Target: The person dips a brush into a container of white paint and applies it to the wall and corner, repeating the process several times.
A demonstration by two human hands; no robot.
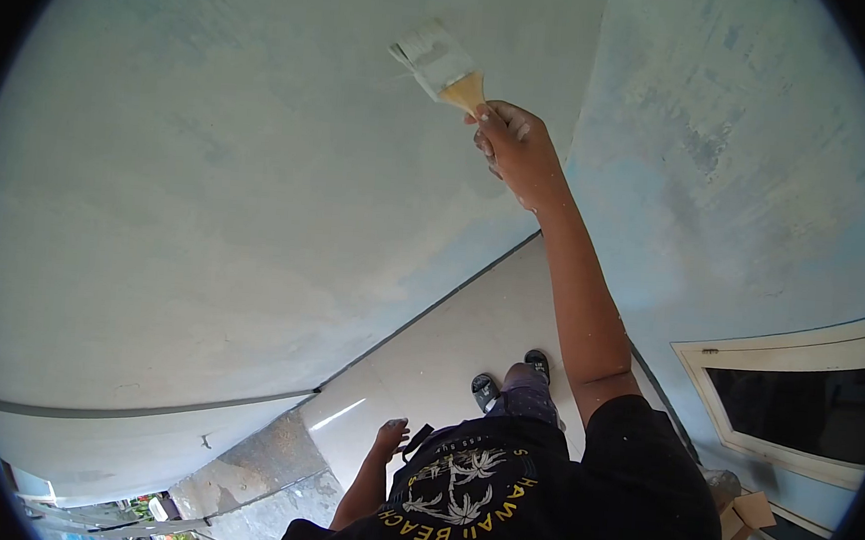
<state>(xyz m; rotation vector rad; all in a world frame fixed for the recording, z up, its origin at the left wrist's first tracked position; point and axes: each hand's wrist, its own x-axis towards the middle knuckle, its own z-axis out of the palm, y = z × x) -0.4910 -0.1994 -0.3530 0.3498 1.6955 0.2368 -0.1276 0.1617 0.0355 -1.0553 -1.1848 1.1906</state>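
High up against the wall, my right hand is closed around the handle of a wide paintbrush. Its ferrule and bristles are coated in white paint, and they overlap the wall's pale, patchy surface. White paint specks mark my fingers and forearm. My left hand hangs low beside my body, away from the wall, with its fingers loosely bent and nothing seen in them. Whitish paint shows on it too.
A second wall with blue and grey patches meets the first at a corner on the right. It holds a cream-framed window. A cardboard box stands at lower right. My sandalled feet are on the tiled floor.
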